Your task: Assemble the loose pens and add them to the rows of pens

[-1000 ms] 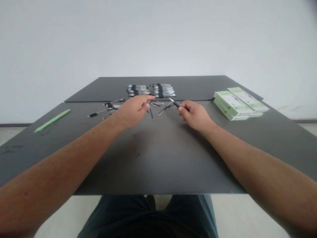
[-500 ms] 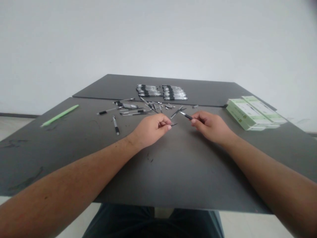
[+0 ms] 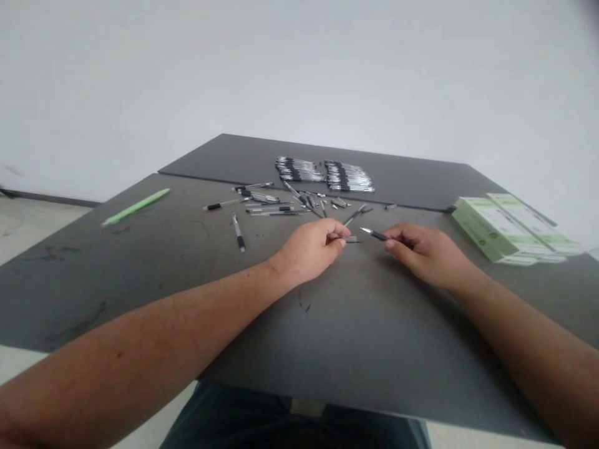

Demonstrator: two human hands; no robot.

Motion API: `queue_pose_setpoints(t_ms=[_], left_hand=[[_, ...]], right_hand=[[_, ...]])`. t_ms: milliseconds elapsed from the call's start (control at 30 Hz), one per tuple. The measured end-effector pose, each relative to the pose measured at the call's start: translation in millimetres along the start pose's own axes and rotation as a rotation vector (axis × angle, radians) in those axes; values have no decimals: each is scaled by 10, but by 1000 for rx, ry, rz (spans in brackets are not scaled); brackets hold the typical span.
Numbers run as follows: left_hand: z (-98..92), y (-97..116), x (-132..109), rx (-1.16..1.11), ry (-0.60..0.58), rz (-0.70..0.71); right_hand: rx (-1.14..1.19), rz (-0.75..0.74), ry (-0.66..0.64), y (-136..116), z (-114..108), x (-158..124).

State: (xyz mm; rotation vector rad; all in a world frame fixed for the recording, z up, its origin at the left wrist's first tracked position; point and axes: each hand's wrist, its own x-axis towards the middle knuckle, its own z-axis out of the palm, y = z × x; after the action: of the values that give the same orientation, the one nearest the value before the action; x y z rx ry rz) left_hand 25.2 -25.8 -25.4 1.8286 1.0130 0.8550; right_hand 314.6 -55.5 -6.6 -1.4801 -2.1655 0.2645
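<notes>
My left hand [image 3: 318, 249] is closed, thumb and fingers pinching a small clear pen cap [image 3: 352, 239] with a dark clip. It points to the right. My right hand [image 3: 421, 252] grips a pen [image 3: 374, 234] with a black grip, its bare silver tip aimed left toward the cap. Cap and pen are a small gap apart, low over the table. Just beyond my hands lie loose caps [image 3: 340, 202] and dark slim pen parts [image 3: 354, 215]. Several uncapped pens [image 3: 274, 209] are scattered to the left, with one pen [image 3: 238, 232] nearer me.
Two rows of finished-looking pens, a left row [image 3: 299, 169] and a right row [image 3: 349, 177], lie at the back of the dark table [image 3: 355, 349]. A green pen-shaped stick [image 3: 136, 207] rests at the left. Green-and-white boxes [image 3: 510, 229] stand at the right.
The view has swung a little left, so the table contents appear farther right. The cap in my left hand now shows more clearly; both hands keep their holds.
</notes>
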Motion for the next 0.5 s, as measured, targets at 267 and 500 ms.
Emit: queue_pose_setpoints(t_ms=[267, 500], left_hand=[[-21, -37, 34, 1, 27, 51], [-19, -77, 58, -35, 71, 93]], right_hand=[[-17, 0, 5, 24, -9, 2], [-26, -15, 17, 25, -12, 7]])
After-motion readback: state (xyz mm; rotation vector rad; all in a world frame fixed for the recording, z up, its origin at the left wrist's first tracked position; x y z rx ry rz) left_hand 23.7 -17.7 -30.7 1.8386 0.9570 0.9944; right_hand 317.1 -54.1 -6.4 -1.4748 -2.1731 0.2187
